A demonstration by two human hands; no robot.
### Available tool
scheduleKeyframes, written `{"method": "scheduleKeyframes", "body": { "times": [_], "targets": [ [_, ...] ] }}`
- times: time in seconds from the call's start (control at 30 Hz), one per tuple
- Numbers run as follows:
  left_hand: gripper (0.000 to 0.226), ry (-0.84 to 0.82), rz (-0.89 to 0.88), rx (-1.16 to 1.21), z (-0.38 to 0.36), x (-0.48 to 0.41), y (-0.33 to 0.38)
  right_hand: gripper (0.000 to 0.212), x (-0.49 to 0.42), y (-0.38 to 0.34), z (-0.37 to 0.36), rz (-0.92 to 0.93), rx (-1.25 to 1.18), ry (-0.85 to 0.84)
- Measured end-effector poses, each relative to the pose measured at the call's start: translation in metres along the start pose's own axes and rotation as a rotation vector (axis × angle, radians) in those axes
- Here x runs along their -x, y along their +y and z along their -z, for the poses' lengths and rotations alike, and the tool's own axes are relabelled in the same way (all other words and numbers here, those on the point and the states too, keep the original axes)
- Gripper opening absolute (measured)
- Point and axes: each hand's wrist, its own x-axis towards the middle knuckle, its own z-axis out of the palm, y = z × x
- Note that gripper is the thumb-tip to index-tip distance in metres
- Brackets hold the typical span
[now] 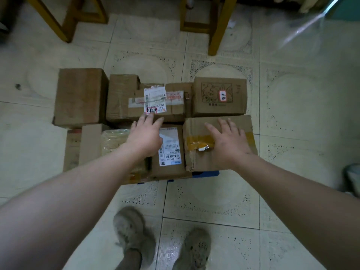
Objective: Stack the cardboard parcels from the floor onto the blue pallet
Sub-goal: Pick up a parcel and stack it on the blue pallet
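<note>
Both hands are spread wide with straight fingers and grip nothing. The right hand lies flat on the yellow-taped parcel at the front right of the stack. The left hand reaches over the front-middle parcel. Its fingertips come to the near edge of the red-taped parcel behind; I cannot tell whether they touch.

The parcels sit packed together on the blue pallet, of which only a strip shows at the front. The front-middle parcel bears a white shipping label with barcodes and a row of digits, upside down. The red-taped parcel carries white labels and a red-framed sticker, its writing too blurred to read. The back-right parcel has a printed cartoon and a handwritten sticker.
</note>
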Motion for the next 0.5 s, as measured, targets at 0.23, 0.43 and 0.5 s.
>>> {"method": "scheduleKeyframes", "body": {
  "times": [0.23,0.43,0.5],
  "targets": [
    [0.088,-0.026,-0.039,0.030,0.029,-0.048,-0.019,0.080,-0.040,-0.008,0.035,-0.178,-0.103,0.009],
    [0.106,-0.054,-0.150,-0.024,0.027,-0.097,-0.021,0.078,-0.095,0.002,0.040,-0.209,-0.175,0.081],
    [0.117,-0.088,-0.152,-0.035,0.021,-0.112,-0.023,0.081,-0.117,0.007,0.039,-0.216,-0.202,0.103]
  ]
}}
